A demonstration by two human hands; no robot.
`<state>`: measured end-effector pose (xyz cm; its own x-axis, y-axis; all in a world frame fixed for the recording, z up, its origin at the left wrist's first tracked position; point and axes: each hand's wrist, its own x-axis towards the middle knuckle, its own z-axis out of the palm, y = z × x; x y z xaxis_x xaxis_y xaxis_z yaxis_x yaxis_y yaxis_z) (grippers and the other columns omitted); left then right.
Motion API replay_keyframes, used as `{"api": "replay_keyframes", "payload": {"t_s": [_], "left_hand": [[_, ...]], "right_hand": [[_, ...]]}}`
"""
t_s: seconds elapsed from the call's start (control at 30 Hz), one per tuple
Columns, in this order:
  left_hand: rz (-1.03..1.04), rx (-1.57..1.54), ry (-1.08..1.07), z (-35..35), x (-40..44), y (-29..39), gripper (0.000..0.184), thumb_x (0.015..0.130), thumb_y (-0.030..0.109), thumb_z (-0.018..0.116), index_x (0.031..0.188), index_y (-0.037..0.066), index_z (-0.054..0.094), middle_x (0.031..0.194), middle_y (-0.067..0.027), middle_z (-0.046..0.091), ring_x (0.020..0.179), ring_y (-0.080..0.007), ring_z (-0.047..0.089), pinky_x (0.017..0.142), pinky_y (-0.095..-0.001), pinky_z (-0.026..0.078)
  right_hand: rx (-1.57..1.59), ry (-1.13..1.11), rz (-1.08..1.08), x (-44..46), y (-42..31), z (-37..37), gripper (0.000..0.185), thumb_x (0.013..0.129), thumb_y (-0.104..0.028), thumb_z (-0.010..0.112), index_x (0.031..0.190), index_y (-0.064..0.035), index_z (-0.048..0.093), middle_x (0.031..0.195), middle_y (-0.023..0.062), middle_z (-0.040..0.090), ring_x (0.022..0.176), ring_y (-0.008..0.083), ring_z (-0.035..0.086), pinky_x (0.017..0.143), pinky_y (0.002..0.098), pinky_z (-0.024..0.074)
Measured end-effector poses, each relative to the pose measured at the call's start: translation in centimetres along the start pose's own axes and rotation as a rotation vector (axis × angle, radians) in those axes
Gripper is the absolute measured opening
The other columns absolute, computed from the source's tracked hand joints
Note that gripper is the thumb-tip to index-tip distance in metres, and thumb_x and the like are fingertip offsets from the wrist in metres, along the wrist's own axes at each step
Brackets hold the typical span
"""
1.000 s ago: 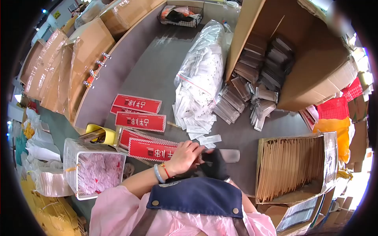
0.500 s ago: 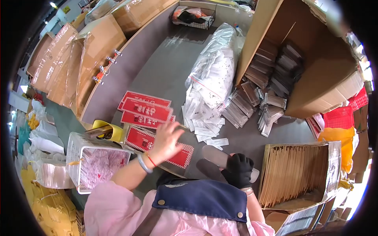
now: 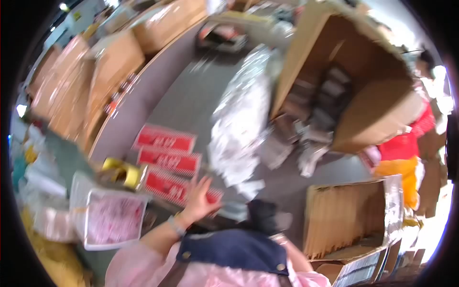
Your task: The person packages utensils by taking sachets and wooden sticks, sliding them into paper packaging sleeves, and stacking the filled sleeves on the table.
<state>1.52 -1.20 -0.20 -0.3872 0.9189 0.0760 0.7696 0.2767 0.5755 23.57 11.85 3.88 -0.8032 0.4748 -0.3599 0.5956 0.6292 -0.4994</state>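
Over the right end of a red card (image 3: 161, 183), the left hand (image 3: 196, 203) curves its fingers apart; the right hand (image 3: 262, 215) is blurred, grip unclear.

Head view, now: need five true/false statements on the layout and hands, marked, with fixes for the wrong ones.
1. The right hand wears a dark glove. True.
2. The left hand is gloved as well. False: it is ungloved.
3. The clear plastic bag lies between the red cards and the large cardboard box. True.
4. The large cardboard box is closed, its contents hidden. False: it is open, with dark pieces visible inside.
5. The white bin stands beyond the right hand. False: it is on the left hand's side.
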Motion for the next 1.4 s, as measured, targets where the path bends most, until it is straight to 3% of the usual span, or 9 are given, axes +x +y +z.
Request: {"api": "replay_keyframes", "payload": {"t_s": [0.07,0.23,0.4,0.53,0.7,1.0,1.1,1.27,1.4], "left_hand": [[0.059,0.039,-0.027,0.8,0.6,-1.1,0.092,0.065,0.047,0.085,0.137,0.003,0.050,0.143,-0.0195,0.046,0.137,-0.0469,0.031,0.109,-0.0669,0.021],[0.030,0.102,-0.116,-0.4,1.7,-0.6,0.089,0.065,0.049,0.083,0.131,-0.001,0.052,0.140,-0.0197,0.047,0.134,-0.0424,0.036,0.109,-0.0696,0.017],[0.429,-0.047,-0.224,1.9,7.3,3.4,0.047,0.069,0.040,0.079,0.101,0.007,0.071,0.102,-0.0121,0.068,0.094,-0.0335,0.064,0.084,-0.0464,0.049],[0.424,0.360,-0.340,6.0,9.8,5.3,0.036,0.071,0.043,0.076,0.091,0.013,0.074,0.088,-0.0160,0.066,0.086,-0.0355,0.065,0.076,-0.0461,0.053],[0.390,0.378,-0.376,9.6,11.1,3.4,0.032,0.068,0.041,0.079,0.082,0.013,0.072,0.091,-0.0166,0.066,0.086,-0.0349,0.065,0.076,-0.0452,0.053],[0.487,0.157,-0.432,8.7,11.7,3.0,0.026,0.072,0.026,0.076,0.087,0.008,0.066,0.088,-0.0164,0.066,0.087,-0.0363,0.065,0.079,-0.0454,0.053],[0.452,0.155,-0.472,8.4,11.5,3.1,0.018,0.074,0.021,0.071,0.084,0.008,0.066,0.084,-0.0169,0.066,0.084,-0.0372,0.065,0.076,-0.0471,0.052],[0.423,0.083,-0.442,6.7,10.4,6.0,0.006,0.082,0.014,0.060,0.080,0.010,0.063,0.080,-0.0160,0.066,0.075,-0.0373,0.064,0.068,-0.0504,0.048],[0.462,-0.080,-0.460,6.6,12.2,7.8,0.009,0.083,0.014,0.063,0.089,0.007,0.063,0.086,-0.0146,0.064,0.085,-0.0368,0.062,0.075,-0.0479,0.049]], "right_hand": [[0.176,0.552,-0.358,4.0,1.6,8.1,0.074,0.065,-0.052,0.080,0.114,-0.0007,0.059,0.096,0.0175,0.061,0.089,0.0353,0.061,0.082,0.0446,0.0430],[0.108,0.186,-0.214,3.8,1.3,-1.4,0.076,0.072,-0.044,0.079,0.133,-0.0079,0.050,0.127,0.0191,0.053,0.117,0.0365,0.054,0.098,0.0509,0.0400],[0.443,1.380,-0.034,-2.7,5.5,-16.6,0.071,0.083,-0.025,0.072,0.143,-0.0075,0.038,0.117,0.0133,0.058,0.101,0.0258,0.058,0.085,0.0373,0.0477],[0.733,1.804,-0.191,-11.4,8.1,-32.6,0.075,0.089,-0.009,0.067,0.152,-0.0062,0.026,0.107,0.0075,0.062,0.088,0.0140,0.060,0.075,0.0257,0.0508],[0.142,1.701,-0.012,-16.5,9.2,-41.4,0.080,0.086,-0.017,0.067,0.153,-0.0165,0.024,0.104,0.0137,0.070,0.097,0.0279,0.067,0.086,0.0380,0.0515],[0.098,1.647,0.044,-17.4,4.2,-44.4,0.083,0.084,-0.023,0.066,0.155,-0.0211,0.023,0.107,0.0132,0.070,0.096,0.0279,0.069,0.088,0.0391,0.0516],[-0.031,1.656,0.034,-17.2,7.0,-44.0,0.083,0.085,-0.019,0.069,0.153,-0.0038,0.023,0.104,0.0098,0.071,0.090,0.0202,0.068,0.079,0.0328,0.0540],[-0.058,1.527,-0.140,-18.2,6.4,-34.2,0.065,0.090,-0.006,0.064,0.149,-0.0041,0.036,0.108,0.0065,0.066,0.086,0.0144,0.065,0.081,0.0272,0.0516],[-0.105,1.377,0.163,-18.4,11.6,-20.5,0.052,0.088,-0.011,0.068,0.138,-0.0045,0.052,0.106,0.0104,0.067,0.094,0.0192,0.064,0.086,0.0325,0.0497]]}}
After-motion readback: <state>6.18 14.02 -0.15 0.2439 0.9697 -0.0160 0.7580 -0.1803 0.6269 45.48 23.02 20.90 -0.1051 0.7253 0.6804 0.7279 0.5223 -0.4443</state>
